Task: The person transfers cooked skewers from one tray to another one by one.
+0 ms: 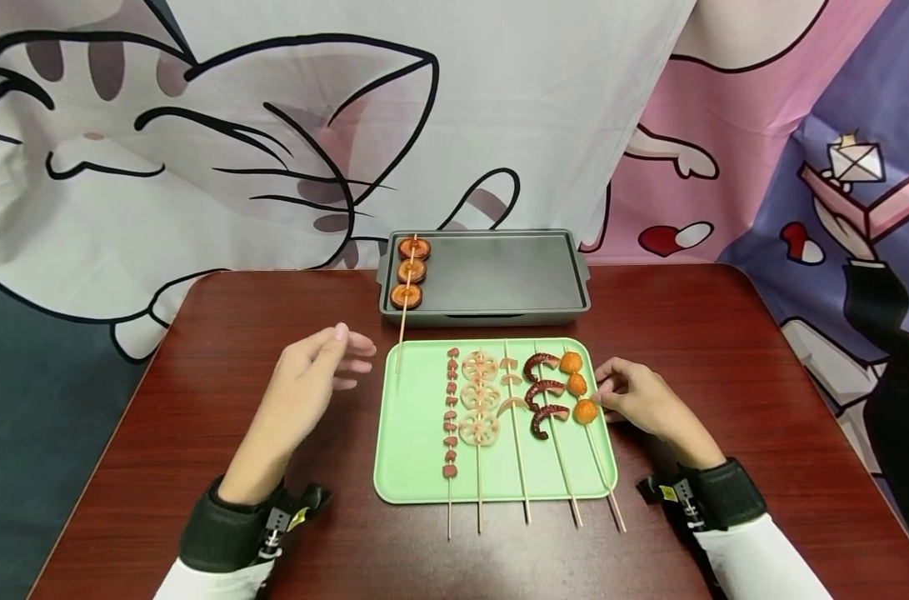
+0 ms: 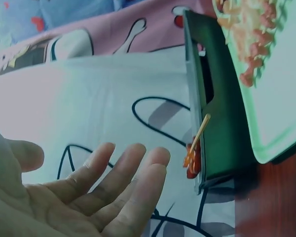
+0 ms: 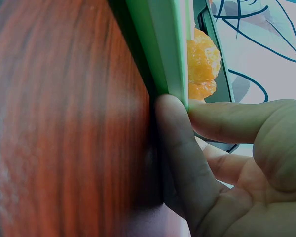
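On the table lies a light green tray (image 1: 409, 442) with several skewers, their stick ends past its near edge. From left to right they carry small reddish pieces (image 1: 450, 442), lotus root slices (image 1: 480, 396), pale curved slices (image 1: 511, 403), tentacles (image 1: 547, 387) and orange balls (image 1: 576, 384). My right hand (image 1: 641, 400) pinches the tray's right rim; in the right wrist view the thumb and a finger (image 3: 173, 128) lie on either side of it. My left hand (image 1: 304, 375) hovers left of the tray, fingers extended, holding nothing.
Behind the green tray stands a dark grey baking pan (image 1: 499, 275). A skewer of three brown round slices (image 1: 412, 271) lies at its left side, the stick reaching over the green tray. A cartoon-printed cloth (image 1: 559, 100) hangs behind the brown table (image 1: 289, 308).
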{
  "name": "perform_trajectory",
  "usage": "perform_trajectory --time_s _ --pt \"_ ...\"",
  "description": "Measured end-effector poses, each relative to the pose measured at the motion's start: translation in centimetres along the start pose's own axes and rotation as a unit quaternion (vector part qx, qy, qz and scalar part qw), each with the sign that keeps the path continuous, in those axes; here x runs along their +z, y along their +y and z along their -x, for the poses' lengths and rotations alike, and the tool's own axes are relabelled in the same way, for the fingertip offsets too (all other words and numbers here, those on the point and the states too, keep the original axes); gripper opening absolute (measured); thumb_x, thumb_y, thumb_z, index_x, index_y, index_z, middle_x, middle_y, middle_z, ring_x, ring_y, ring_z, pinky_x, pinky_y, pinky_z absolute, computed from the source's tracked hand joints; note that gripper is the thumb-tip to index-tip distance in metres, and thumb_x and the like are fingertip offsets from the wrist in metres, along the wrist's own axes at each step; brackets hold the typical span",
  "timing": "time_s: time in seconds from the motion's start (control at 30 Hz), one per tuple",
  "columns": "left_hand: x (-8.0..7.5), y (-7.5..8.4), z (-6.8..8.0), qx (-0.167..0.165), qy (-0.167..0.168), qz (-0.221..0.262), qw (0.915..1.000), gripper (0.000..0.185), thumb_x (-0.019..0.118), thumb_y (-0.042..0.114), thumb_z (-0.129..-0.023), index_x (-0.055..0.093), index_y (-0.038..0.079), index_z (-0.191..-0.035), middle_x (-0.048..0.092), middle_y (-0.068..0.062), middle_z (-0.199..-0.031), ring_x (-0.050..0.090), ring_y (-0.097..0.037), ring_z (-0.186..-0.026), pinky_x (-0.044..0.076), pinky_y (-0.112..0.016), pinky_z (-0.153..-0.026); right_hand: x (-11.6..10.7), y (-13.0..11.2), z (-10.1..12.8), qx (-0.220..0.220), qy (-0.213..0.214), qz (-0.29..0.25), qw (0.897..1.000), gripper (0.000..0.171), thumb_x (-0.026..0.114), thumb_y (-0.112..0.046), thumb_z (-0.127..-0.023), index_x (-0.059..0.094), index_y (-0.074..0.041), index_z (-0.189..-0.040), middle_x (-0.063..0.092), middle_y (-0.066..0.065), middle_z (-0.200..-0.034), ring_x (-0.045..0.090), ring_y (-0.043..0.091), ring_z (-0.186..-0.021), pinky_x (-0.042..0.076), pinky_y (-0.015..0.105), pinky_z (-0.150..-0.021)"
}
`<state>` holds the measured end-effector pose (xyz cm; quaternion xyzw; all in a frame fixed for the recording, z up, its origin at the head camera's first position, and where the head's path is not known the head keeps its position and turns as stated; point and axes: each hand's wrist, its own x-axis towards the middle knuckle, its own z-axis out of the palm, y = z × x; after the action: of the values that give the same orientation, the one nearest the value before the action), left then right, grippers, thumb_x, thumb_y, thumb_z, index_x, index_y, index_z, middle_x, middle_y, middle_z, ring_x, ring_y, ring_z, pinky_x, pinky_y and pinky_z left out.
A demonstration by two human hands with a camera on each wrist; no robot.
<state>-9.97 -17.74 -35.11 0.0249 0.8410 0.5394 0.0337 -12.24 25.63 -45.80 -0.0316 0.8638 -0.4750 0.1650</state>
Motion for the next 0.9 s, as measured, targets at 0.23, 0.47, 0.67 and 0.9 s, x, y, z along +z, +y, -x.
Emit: perform_trajectory --time_s 0.23,0.47,0.67,0.9 --pt "-0.4 -0.8 -1.3 -0.013 0.002 0.078 0.9969 0.064 0.032 0.048 -0.112 0.058 -0.003 -0.142 0.065 -0.026 -0.136 0.074 -0.008 -0.103 0.062 -0.019 -0.085 -0.1 0.0 0.0 0.006 0.0 0.001 1.0 0.022 0.068 0.001 -0.095 0.061 0.007 -0.114 0.065 0.013 -0.089 0.069 0.017 -0.078 0.066 0.031 -0.065" --pt "-0.3 -1.9 -2.8 -0.048 -0.024 0.184 0.9815 0.07 0.032 0.052 -0.111 0.048 -0.005 -0.15 0.056 -0.029 -0.145 0.075 -0.01 -0.105 0.064 -0.025 -0.087 0.0 0.0 0.0 0.002 -0.002 0.003 1.0 0.021 0.067 0.001 -0.095 0.061 0.007 -0.115 0.065 0.014 -0.09 0.068 0.017 -0.078 0.066 0.03 -0.065" --pt "-0.1 -3.7 -4.4 -0.066 -0.04 0.248 0.9658 0.073 0.034 0.052 -0.111 0.044 -0.008 -0.151 0.064 -0.019 -0.14 0.075 -0.013 -0.105 0.064 -0.028 -0.089 0.0 0.0 0.0 0.003 0.0 0.002 1.0 0.021 0.067 0.001 -0.095 0.061 0.007 -0.115 0.065 0.014 -0.09 0.068 0.016 -0.078 0.065 0.029 -0.065" --pt "0.8 -5.4 -6.3 -0.095 -0.074 0.289 0.9498 0.073 0.032 0.049 -0.112 0.04 -0.011 -0.152 0.068 -0.016 -0.132 0.075 -0.015 -0.104 0.064 -0.032 -0.09 0.1 -0.1 0.0 0.007 0.002 0.005 1.0 0.022 0.067 0.001 -0.095 0.061 0.007 -0.116 0.064 0.013 -0.09 0.067 0.017 -0.078 0.065 0.029 -0.064"
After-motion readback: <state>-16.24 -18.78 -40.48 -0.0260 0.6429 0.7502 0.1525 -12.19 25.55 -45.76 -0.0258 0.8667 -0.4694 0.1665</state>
